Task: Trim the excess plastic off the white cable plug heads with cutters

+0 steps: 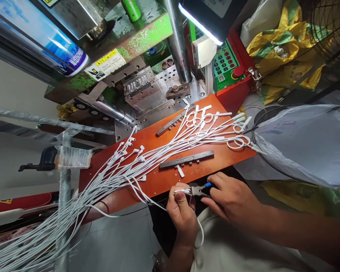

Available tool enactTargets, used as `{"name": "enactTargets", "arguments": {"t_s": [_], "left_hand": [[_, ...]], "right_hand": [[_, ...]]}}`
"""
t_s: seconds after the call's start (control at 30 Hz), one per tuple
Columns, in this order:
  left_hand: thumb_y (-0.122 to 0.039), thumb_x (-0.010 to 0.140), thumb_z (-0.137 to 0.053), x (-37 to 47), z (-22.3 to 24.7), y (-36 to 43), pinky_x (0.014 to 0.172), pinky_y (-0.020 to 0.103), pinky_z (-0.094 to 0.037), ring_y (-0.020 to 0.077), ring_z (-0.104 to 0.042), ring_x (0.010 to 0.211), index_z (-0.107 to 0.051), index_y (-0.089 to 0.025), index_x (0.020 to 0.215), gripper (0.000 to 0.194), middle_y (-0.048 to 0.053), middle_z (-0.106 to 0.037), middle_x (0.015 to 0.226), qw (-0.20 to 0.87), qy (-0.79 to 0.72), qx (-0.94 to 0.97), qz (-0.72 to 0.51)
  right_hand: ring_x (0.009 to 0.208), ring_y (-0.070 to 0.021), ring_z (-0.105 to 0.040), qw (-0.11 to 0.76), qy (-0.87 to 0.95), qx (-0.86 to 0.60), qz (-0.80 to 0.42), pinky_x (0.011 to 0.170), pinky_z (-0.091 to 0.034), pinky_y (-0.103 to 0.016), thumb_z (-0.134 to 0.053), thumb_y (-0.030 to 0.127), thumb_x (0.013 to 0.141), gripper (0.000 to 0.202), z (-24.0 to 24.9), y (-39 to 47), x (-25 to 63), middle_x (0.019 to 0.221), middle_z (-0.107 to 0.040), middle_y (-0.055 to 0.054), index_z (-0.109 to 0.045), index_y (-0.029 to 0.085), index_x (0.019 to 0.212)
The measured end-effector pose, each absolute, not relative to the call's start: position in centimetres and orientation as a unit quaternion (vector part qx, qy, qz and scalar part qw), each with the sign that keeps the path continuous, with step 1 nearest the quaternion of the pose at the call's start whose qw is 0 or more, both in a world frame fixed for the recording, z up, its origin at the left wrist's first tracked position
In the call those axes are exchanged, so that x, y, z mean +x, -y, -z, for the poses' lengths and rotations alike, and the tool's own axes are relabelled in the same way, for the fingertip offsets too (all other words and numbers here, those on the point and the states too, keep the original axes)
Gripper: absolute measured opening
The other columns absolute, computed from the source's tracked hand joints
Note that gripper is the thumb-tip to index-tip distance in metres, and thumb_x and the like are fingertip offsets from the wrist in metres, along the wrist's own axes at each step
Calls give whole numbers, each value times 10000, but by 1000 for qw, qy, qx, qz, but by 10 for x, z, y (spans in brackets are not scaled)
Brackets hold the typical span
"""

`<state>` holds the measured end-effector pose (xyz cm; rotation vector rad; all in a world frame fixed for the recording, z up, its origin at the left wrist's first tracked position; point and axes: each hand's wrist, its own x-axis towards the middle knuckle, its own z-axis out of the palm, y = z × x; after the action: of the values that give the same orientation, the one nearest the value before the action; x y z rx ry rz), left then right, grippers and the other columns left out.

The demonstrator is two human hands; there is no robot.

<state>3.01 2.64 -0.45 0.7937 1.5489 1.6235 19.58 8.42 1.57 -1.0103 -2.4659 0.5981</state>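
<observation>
My left hand (pixel 181 211) pinches a white cable connector (pixel 183 191) between thumb and fingers, just off the front edge of the board. Its white cable (pixel 201 234) hangs in a loop below the hand. My right hand (pixel 232 194) grips blue-handled cutting pliers (pixel 197 190), whose metal jaws meet the connector's right end. On the orange-brown board (pixel 147 189) lies a large bundle of white cables (pixel 158 155) with moulded plugs. A steel mould bar (pixel 187 159) lies near the front edge with a white piece (pixel 180 172) beside it. A second steel bar (pixel 175 120) rests behind the cables.
Behind the board stands a green press with a metal mould block (pixel 143 88) and steel columns (pixel 178 41). A red-and-green control box (pixel 229 64) is at its right. A plastic-lined bin (pixel 303 143) stands right of the board; a wrapped metal frame (pixel 65 181) is at left.
</observation>
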Motion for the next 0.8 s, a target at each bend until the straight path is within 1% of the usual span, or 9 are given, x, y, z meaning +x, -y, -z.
{"name": "enactTargets", "arguments": {"t_s": [0.13,0.2,0.33,0.47,0.57,0.7,0.8], "left_hand": [[-523,1138,-568,32,4,-28,519,194,-469,140,-518,658,-615,-199,821,456,0,-555,794,346,-617,306,-637],[-530,1130,-580,32,4,-29,527,197,-482,147,-533,671,-618,-200,814,459,7,-563,800,331,-617,319,-639],[-526,1133,-575,31,4,-30,518,199,-472,146,-526,656,-625,-202,817,455,5,-562,791,324,-615,332,-638],[-535,1140,-556,29,3,-29,514,202,-457,135,-498,623,-622,-200,814,472,-1,-554,761,337,-619,327,-629],[-578,1115,-592,26,0,-29,502,201,-435,122,-468,590,-608,-198,786,503,-13,-534,719,364,-623,317,-616],[-647,1068,-645,23,-4,-30,454,187,-371,98,-417,512,-614,-193,773,543,-40,-483,631,424,-634,279,-583],[-696,1030,-675,20,-6,-30,416,174,-308,79,-350,461,-604,-188,743,588,-63,-425,565,465,-640,249,-558]], "right_hand": [[848,-230,-598,213,886,-356,-208,698,-413,-346,-662,298,1082,310,-18,-88,193,946,-679,-88,-659,200,789],[843,-233,-590,220,888,-351,-201,682,-400,-349,-653,296,1083,318,-18,-90,193,922,-670,-85,-653,202,779],[784,-217,-555,234,891,-337,-195,648,-362,-350,-581,301,1121,377,-14,-89,193,859,-647,-71,-645,199,763],[715,-192,-530,232,890,-329,-214,604,-300,-345,-496,330,1160,452,-10,-91,196,809,-627,-59,-640,192,755],[677,-171,-528,209,887,-322,-258,585,-259,-338,-486,359,1169,477,-10,-96,201,791,-631,-51,-656,184,759],[620,-136,-497,148,869,-310,-357,594,-253,-327,-508,360,1163,472,-16,-103,208,754,-640,-29,-676,175,763],[613,-129,-481,124,852,-310,-403,600,-254,-324,-500,373,1164,479,-19,-106,211,748,-645,-27,-660,173,759]]}}
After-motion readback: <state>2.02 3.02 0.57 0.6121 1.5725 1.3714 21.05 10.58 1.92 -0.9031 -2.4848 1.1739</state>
